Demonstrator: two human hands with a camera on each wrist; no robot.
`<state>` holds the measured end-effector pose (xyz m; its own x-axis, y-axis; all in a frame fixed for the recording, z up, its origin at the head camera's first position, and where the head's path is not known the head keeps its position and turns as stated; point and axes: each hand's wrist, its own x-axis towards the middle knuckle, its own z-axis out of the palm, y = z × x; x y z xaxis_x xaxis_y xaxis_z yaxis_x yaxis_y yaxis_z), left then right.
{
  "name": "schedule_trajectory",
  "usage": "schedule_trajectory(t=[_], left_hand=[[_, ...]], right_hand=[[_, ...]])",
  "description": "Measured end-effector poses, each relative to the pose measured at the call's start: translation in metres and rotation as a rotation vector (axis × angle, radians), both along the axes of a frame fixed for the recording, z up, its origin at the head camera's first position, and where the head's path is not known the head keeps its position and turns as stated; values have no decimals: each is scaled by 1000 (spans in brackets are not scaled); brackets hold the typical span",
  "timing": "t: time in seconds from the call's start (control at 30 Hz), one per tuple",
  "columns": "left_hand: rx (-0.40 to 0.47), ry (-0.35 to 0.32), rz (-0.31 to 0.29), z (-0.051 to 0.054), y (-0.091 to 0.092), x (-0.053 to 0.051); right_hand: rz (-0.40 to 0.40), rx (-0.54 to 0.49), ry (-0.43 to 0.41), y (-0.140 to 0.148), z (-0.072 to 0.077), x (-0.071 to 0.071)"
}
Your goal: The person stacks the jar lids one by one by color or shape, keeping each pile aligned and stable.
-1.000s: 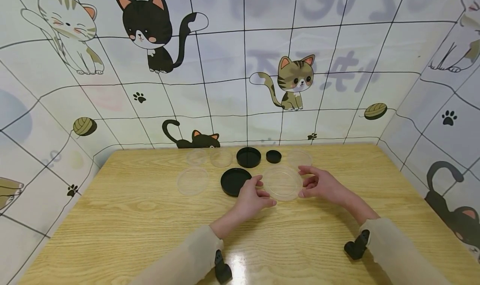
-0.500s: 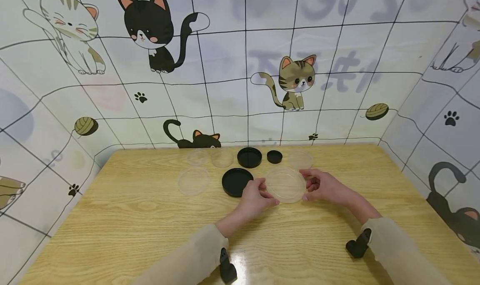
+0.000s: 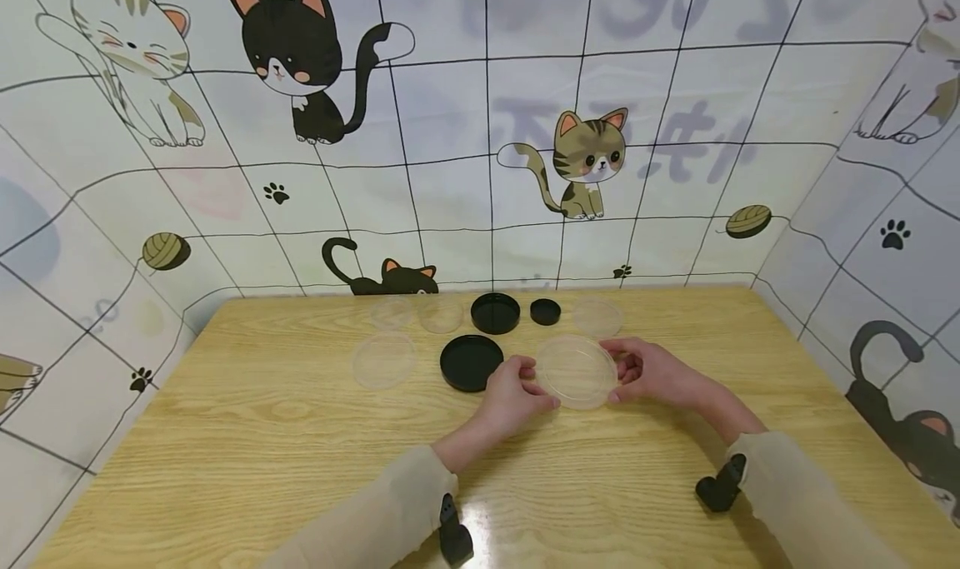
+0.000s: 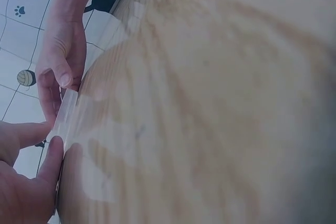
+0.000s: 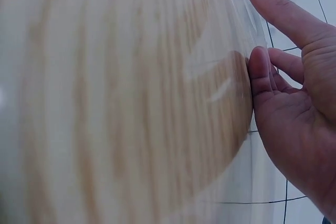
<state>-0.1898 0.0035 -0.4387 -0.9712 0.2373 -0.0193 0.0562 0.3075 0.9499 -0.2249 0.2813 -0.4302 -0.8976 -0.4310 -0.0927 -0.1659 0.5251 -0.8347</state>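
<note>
A clear round shallow plastic dish lies low over the wooden table between my two hands. On its left edge, my left hand grips the rim with thumb and fingers spread around it. My right hand grips the opposite edge in the same way. In the left wrist view the dish's thin rim shows edge-on, with fingertips of both hands at it. The right wrist view has my right hand against the curved rim. Whether the dish touches the table cannot be told.
Just left of my left hand sits a black round dish. Behind are another black dish, a small black one and a clear one. More clear round pieces lie to the left. A cat-print sheet backs the table.
The clear dish has shifted slightly right and toward me, with both hands around it. The left hand has moved off the black dish's edge a little. The other pieces stay put.
</note>
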Motion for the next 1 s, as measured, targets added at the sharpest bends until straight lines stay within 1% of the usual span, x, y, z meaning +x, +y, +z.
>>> schedule_trajectory(t=[0.2, 0.33, 0.53, 0.67, 0.87, 1.0], left_hand=[[24, 4, -8, -3, 1, -2], [35, 7, 0, -5, 2, -5], [21, -4, 14, -6, 3, -7], [11, -7, 20, -7, 4, -8], [-11, -10, 24, -9, 5, -11], [-31, 3, 12, -8, 6, -12]], right_hand=[[4, 12, 11, 3, -2, 0], [-2, -3, 6, 4, -2, 0], [2, -47, -21, 6, -3, 0], [12, -69, -24, 8, -4, 0], [32, -51, 2, 7, -5, 1], [39, -23, 16, 7, -5, 0]])
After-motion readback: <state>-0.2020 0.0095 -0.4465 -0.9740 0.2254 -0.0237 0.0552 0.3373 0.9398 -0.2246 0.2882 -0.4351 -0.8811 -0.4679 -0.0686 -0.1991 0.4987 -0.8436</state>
